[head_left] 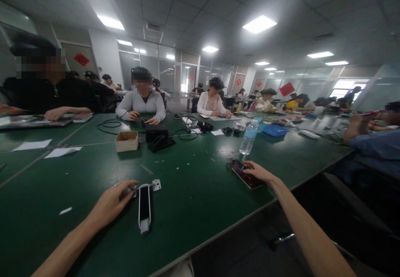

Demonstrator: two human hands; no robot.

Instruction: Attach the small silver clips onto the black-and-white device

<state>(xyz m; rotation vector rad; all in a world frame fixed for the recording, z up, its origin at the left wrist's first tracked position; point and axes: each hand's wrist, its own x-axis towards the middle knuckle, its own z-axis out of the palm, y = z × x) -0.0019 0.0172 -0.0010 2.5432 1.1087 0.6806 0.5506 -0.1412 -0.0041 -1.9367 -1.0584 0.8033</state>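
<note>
On the green table, my left hand (114,202) has its fingers curled over a small metal part at the left side of a white-framed bracket (144,206) with a long black middle. A metal tab with holes (156,185) sticks out from the bracket's right side. The bracket lies flat, its narrow end towards me. Farther right, my right hand (258,171) rests over a smartphone (246,176) lying face up, fingers stretched out and touching its dark screen. A clear water bottle (249,137) with a blue label stands just beyond the phone.
Beyond my hands are a cardboard box (126,142), a black case (156,134), a black stand (161,143), cables and a blue basket (274,130). Paper sheets (63,152) lie left. Several people sit around the tables. The table's front edge (218,229) runs diagonally below.
</note>
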